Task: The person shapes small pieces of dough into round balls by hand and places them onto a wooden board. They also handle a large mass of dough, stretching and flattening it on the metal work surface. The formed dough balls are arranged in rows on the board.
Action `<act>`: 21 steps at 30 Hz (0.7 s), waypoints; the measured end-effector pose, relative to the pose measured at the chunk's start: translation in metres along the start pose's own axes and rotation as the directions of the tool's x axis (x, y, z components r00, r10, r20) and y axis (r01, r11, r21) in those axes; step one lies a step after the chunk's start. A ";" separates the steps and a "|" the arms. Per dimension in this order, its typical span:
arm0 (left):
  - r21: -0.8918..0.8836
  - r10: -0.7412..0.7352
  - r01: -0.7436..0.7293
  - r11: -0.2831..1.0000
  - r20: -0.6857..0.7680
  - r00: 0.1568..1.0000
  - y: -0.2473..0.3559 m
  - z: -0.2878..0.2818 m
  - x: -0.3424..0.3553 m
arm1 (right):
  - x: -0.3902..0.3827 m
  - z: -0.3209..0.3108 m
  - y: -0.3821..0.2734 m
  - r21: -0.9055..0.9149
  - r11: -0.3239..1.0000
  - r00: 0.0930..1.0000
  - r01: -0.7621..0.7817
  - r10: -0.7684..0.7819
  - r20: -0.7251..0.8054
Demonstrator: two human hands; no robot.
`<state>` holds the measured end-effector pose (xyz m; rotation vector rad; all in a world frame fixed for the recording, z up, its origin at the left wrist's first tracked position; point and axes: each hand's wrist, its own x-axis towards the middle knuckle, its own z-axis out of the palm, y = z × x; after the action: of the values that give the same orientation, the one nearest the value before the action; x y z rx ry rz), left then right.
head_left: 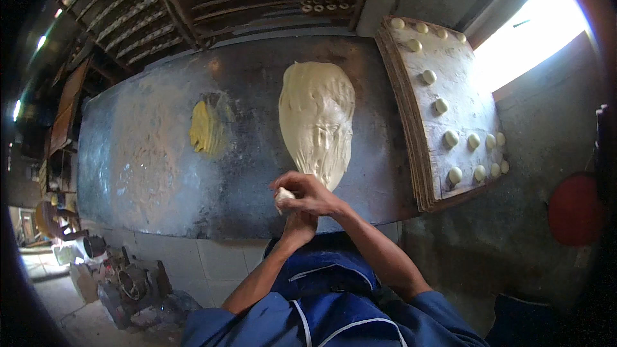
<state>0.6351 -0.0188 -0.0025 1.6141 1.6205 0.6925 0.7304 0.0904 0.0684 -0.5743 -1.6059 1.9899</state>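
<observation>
A large mass of pale, soft dough (317,106) lies stretched on the dark worktop, its narrow near end reaching behind my right hand. Close to the table's front edge, my hands come together around a small piece of dough (283,200). My right hand (310,194) lies over the top with its fingers curled around the piece. Beneath it, my left hand (300,226) is closed at the same piece, its fingers largely covered by the right. To the left, a flattened yellow lump (202,127), soft like fat, rests on the worktop.
The dark worktop (250,148) has a floury patch (144,148) on its left. Stacked boards (411,122) stand at its right end, with several round dough balls (441,105) on top. Racks (241,3) run behind. Machinery (132,283) sits lower left; a red round object (573,209) is far right.
</observation>
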 end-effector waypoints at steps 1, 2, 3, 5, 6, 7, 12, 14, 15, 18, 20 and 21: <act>0.069 -0.105 0.093 0.993 0.191 0.976 0.027 -0.019 -0.001 | 0.005 -0.002 0.023 -0.033 0.996 0.996 -0.081 0.083 0.035; 0.156 -0.221 0.175 0.972 0.362 0.906 0.066 -0.046 -0.006 | 0.009 0.002 0.041 -0.068 0.985 0.984 -0.158 0.162 0.073; 0.128 -0.023 -0.048 0.991 0.500 0.866 0.082 -0.051 -0.012 | 0.010 0.010 0.054 -0.089 0.986 0.981 -0.140 0.151 0.120; -0.111 0.380 -0.390 0.914 0.571 0.728 0.152 -0.080 -0.023 | 0.008 0.020 0.073 -0.228 0.973 0.985 -0.041 0.077 0.153; -0.272 0.579 -0.514 0.813 0.465 0.670 0.201 -0.108 -0.019 | -0.003 0.022 0.065 -0.153 0.986 0.997 -0.060 0.066 0.033; -0.185 0.583 -0.554 0.812 0.303 0.753 0.204 -0.122 -0.011 | -0.014 0.020 0.043 -0.094 0.994 0.996 -0.057 0.051 -0.067; 0.169 0.295 -0.278 0.945 -0.082 0.952 0.025 -0.115 -0.032 | -0.139 -0.038 0.025 -0.780 0.615 0.853 -0.113 -0.343 -0.394; 0.424 0.234 -0.154 0.893 -0.144 0.962 -0.040 -0.100 -0.040 | -0.191 -0.060 0.027 -0.911 0.176 0.889 -0.374 -0.212 -0.406; 0.566 0.247 -0.089 0.820 -0.209 0.946 -0.054 -0.110 -0.033 | -0.202 -0.067 0.027 -0.890 -0.075 0.888 -0.450 -0.147 -0.436; 0.571 0.283 0.084 0.817 -0.523 0.804 -0.066 -0.100 0.046 | -0.132 -0.101 0.028 -0.814 0.149 0.763 -0.562 -0.288 -0.579; 0.285 0.103 0.080 0.955 -0.575 0.812 -0.048 -0.048 0.062 | -0.107 -0.086 0.066 -0.790 0.166 0.694 -0.590 -0.396 -0.601; 0.229 0.120 0.013 0.973 -0.558 0.821 -0.040 -0.026 0.055 | -0.097 -0.083 0.077 -0.784 0.177 0.657 -0.594 -0.456 -0.601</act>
<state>0.5943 0.0363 -0.0261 1.7144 2.1489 1.1419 0.8469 0.0798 -0.0241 -1.7415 -2.0179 0.0650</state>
